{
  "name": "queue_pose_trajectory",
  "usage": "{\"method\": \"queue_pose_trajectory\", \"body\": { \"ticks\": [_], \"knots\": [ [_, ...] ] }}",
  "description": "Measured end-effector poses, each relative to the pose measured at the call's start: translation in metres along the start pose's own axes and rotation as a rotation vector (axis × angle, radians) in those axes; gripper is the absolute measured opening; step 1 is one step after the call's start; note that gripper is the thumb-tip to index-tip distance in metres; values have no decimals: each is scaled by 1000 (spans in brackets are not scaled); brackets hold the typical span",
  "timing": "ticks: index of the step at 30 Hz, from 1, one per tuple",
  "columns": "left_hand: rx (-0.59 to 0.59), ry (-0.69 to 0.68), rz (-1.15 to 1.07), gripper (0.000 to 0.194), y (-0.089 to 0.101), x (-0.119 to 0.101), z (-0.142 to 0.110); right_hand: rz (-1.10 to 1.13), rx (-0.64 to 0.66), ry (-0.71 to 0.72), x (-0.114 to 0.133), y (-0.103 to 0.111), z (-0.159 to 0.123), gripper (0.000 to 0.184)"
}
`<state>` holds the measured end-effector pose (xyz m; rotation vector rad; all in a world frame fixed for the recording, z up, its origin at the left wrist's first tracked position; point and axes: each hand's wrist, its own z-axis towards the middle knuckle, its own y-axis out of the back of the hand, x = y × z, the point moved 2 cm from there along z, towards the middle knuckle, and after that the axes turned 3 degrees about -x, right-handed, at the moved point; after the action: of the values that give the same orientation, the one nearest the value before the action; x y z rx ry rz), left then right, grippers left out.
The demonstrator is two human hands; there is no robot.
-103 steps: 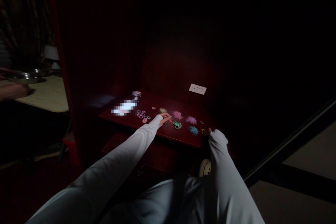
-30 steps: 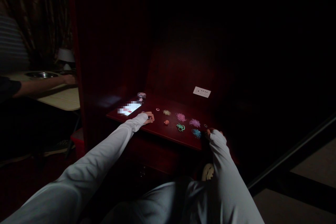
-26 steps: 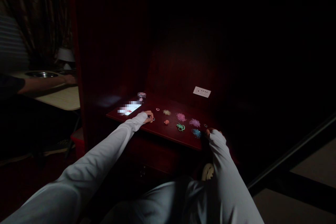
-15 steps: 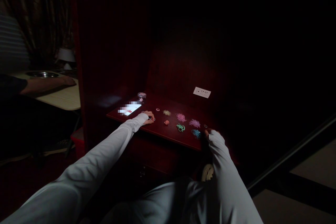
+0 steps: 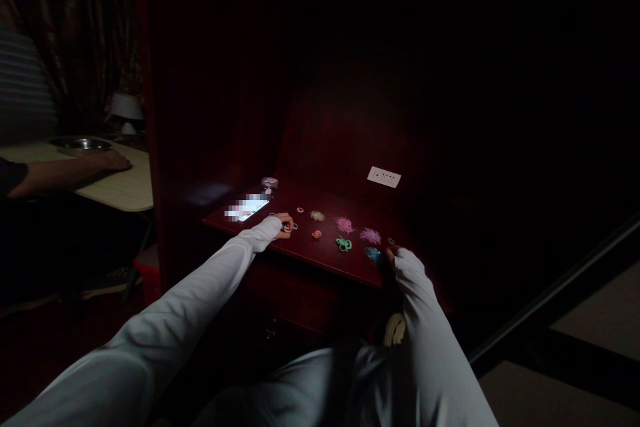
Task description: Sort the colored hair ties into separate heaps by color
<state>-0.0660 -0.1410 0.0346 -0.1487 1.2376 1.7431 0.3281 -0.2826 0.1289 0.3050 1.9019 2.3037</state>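
My left hand (image 5: 285,224) rests near the table's front left edge, fingers curved and apart from the thumb around small pale rings that look like hair ties. A bluish ring (image 5: 295,227) lies beside its fingertips. At the right, my right hand (image 5: 394,253) is closed, its fingertips in shadow at the edge of a pile of blue bands (image 5: 373,254); whatever it holds is hidden. Between the hands lie green hair ties (image 5: 343,244), orange hair ties (image 5: 317,235), and piles of pink bands (image 5: 344,225), purple bands (image 5: 371,235) and yellowish bands (image 5: 317,215).
A lit phone (image 5: 255,205) lies left on the dark red table (image 5: 320,257), before a small round container (image 5: 270,183). One pink ring (image 5: 300,210) and a pale ring (image 5: 391,241) lie apart. A socket (image 5: 384,177) is on the back wall. Another person's arm (image 5: 70,170) rests on a neighbouring table.
My right hand has shifted slightly left, toward the blue bands. The left fingers have drawn back a little, showing more of the rings near them. The other person's arm has moved left.
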Motion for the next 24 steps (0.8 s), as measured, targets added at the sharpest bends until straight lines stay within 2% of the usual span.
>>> {"method": "queue_pose_trajectory", "body": {
  "ticks": [13, 21, 24],
  "knots": [
    [-57, 54, -7, 16, -1, -1, 0, -4, 31, -5, 2, 1, 0, 41],
    [-102, 72, 198, 12, 5, -7, -2, 3, 49, 20, 2, 0, 1, 38],
    [-85, 41, 240, 11, 4, -9, -5, -12, 53, 4, 3, 1, 0, 38]
  ]
}}
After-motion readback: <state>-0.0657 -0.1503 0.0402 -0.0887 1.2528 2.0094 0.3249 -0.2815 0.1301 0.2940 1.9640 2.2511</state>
